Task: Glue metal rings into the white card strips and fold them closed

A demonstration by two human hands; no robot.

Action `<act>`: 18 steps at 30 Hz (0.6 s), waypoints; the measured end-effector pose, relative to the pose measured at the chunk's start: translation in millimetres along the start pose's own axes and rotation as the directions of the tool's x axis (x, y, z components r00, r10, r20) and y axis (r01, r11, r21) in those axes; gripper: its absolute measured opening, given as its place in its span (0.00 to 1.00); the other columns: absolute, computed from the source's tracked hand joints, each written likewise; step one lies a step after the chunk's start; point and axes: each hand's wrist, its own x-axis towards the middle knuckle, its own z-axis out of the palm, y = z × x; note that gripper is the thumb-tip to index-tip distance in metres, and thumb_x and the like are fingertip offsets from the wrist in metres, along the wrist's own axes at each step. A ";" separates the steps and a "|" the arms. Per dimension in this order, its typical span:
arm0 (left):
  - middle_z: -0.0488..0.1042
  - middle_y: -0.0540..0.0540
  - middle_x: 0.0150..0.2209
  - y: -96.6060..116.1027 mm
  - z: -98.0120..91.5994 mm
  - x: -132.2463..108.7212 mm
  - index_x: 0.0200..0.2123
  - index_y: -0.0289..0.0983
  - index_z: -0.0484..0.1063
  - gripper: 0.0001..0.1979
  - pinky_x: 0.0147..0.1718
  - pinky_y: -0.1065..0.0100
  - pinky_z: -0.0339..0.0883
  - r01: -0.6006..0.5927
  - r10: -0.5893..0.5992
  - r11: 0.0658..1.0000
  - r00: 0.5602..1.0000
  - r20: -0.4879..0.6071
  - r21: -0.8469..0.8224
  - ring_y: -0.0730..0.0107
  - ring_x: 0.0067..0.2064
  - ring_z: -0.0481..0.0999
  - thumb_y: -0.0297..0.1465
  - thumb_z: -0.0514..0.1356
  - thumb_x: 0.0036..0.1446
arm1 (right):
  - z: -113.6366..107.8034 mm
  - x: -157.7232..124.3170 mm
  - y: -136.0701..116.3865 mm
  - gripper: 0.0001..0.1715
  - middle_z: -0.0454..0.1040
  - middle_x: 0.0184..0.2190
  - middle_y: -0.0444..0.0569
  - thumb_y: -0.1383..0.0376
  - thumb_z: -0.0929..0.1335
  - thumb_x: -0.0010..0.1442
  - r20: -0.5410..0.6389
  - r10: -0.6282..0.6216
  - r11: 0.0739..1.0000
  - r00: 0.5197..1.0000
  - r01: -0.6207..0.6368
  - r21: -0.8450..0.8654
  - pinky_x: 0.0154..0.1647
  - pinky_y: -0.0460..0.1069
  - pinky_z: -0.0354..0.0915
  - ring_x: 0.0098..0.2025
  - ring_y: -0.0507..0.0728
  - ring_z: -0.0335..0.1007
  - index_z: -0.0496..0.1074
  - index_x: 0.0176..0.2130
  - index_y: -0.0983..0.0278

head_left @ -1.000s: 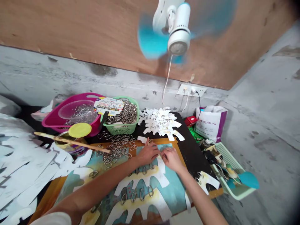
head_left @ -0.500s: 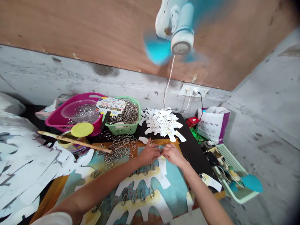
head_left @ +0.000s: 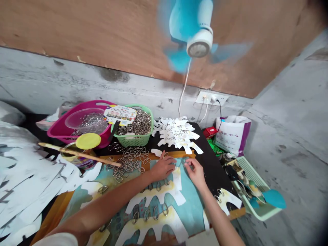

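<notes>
My left hand [head_left: 162, 169] rests on a white cut-out piece [head_left: 177, 175] with yellow smears, its fingers stretched across the piece's upper part and its thumb apart. A metal ring [head_left: 175, 166] shows by those fingertips. My right hand [head_left: 196, 172] hovers just to the right, thumb and forefinger drawn together; anything between them is too small to make out. Nearer me lie two more white cut-outs, a middle one [head_left: 164, 194] and a front one [head_left: 151, 229], each with several metal rings standing along its yellow-smeared edge.
Loose metal rings [head_left: 132, 159] lie heaped before a green basket [head_left: 135, 140] of rings and a magenta basin [head_left: 57, 126]. A stick [head_left: 79, 154] lies across an open tin [head_left: 77, 160]. White cut-outs pile up left [head_left: 23, 184] and behind [head_left: 176, 131]. A fan [head_left: 200, 44] spins above.
My right hand has drawn away from my left hand, to the right, uncovering more of the white piece. My left hand has stayed in place.
</notes>
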 end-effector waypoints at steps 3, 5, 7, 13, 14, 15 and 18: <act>0.75 0.48 0.51 0.6 -1.1 0.3 0.34 0.40 0.75 0.10 0.66 0.41 0.27 -0.002 0.002 1.000 1.000 0.002 -0.005 0.62 0.57 0.68 0.29 0.55 0.65 | 3.0 -10.1 -4.0 0.14 0.71 0.38 0.53 0.60 0.58 0.69 -0.102 0.115 0.993 0.988 -0.118 -0.020 0.40 0.51 0.64 0.39 0.58 0.68 0.68 0.42 0.64; 0.74 0.47 0.51 1.0 -2.2 0.4 0.34 0.40 0.75 0.09 0.66 0.41 0.28 -0.003 0.003 1.000 1.000 0.005 -0.002 0.62 0.57 0.68 0.29 0.55 0.64 | 5.4 -13.8 -10.8 0.13 0.70 0.40 0.54 0.58 0.61 0.67 -0.121 0.149 0.987 0.981 -0.155 -0.047 0.43 0.53 0.63 0.42 0.61 0.67 0.68 0.42 0.63; 0.74 0.47 0.52 1.5 -3.1 0.3 0.33 0.40 0.75 0.09 0.66 0.41 0.29 -0.001 0.001 1.000 1.000 0.010 0.004 0.61 0.57 0.68 0.28 0.55 0.64 | 9.4 -15.4 -19.2 0.12 0.70 0.42 0.54 0.57 0.65 0.63 -0.110 0.166 0.981 0.980 -0.175 -0.086 0.44 0.56 0.62 0.45 0.64 0.65 0.69 0.42 0.62; 0.74 0.47 0.50 3.4 -4.8 0.5 0.34 0.40 0.75 0.09 0.66 0.40 0.29 0.010 -0.010 1.000 1.000 0.000 0.013 0.60 0.56 0.67 0.29 0.56 0.64 | 23.0 -16.4 -36.5 0.12 0.67 0.42 0.58 0.61 0.67 0.59 -0.080 0.232 0.948 0.969 -0.244 -0.204 0.41 0.59 0.60 0.45 0.69 0.61 0.68 0.43 0.61; 0.74 0.47 0.50 3.8 -5.2 0.6 0.34 0.40 0.75 0.09 0.65 0.39 0.29 0.015 -0.015 1.000 1.000 0.001 0.013 0.60 0.56 0.67 0.28 0.55 0.63 | 24.4 -16.8 -38.1 0.12 0.66 0.42 0.58 0.62 0.67 0.58 -0.082 0.241 0.943 0.967 -0.253 -0.217 0.40 0.59 0.59 0.45 0.70 0.61 0.67 0.43 0.61; 0.74 0.47 0.50 4.2 -5.6 0.7 0.33 0.40 0.75 0.09 0.65 0.39 0.30 0.021 -0.021 1.000 1.000 0.002 0.013 0.60 0.56 0.67 0.28 0.56 0.63 | 25.5 -17.2 -39.7 0.12 0.66 0.42 0.58 0.62 0.68 0.58 -0.085 0.248 0.938 0.965 -0.261 -0.228 0.40 0.59 0.59 0.45 0.70 0.61 0.67 0.43 0.61; 0.74 0.47 0.50 4.9 -6.5 1.1 0.33 0.41 0.75 0.08 0.65 0.38 0.30 0.032 -0.032 0.999 0.999 0.007 0.003 0.59 0.56 0.67 0.28 0.56 0.63 | 29.2 -17.7 -45.7 0.13 0.65 0.43 0.59 0.63 0.68 0.57 -0.092 0.257 0.928 0.962 -0.273 -0.253 0.40 0.59 0.59 0.45 0.70 0.60 0.66 0.43 0.61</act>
